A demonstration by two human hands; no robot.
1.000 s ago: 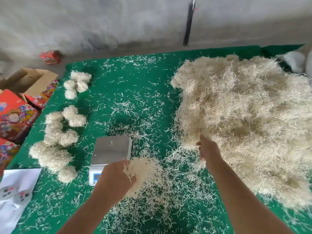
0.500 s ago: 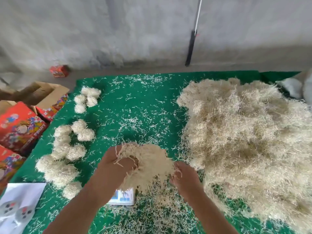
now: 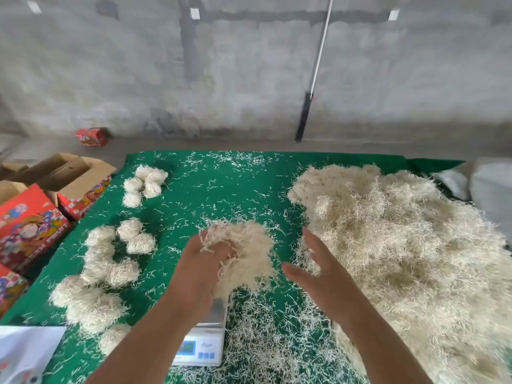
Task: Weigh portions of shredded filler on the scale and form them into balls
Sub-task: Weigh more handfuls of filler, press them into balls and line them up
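- A second ago the left hand (image 3: 205,261) held a clump low by the scale (image 3: 203,346) while the right hand (image 3: 315,268) dug into the pile (image 3: 401,245). Half a second ago both hands met on the clump.
- Now the clump (image 3: 246,253) sits higher, in the air above the scale's pan, which it and the left forearm largely hide; only the display end shows, near the front edge of the tabletop (image 3: 221,189).
- The left hand's fingers are curled into the clump from its left side, gripping it.
- The right hand has let go: fingers apart and straight, palm turned toward the clump, just beside it, holding nothing that I can see.
- The pile covers the right half of the tabletop, well apart from the finished balls (image 3: 110,261) along the left edge; loose shreds lie scattered between.
- Judgement: the added pinch is in, so the portion looks ready either to be set on the pan for a reading or, if already weighed, to be pressed round. The display is too blurred to tell which.
- Risk: loose strands hang off the clump and could fall, altering the weight.
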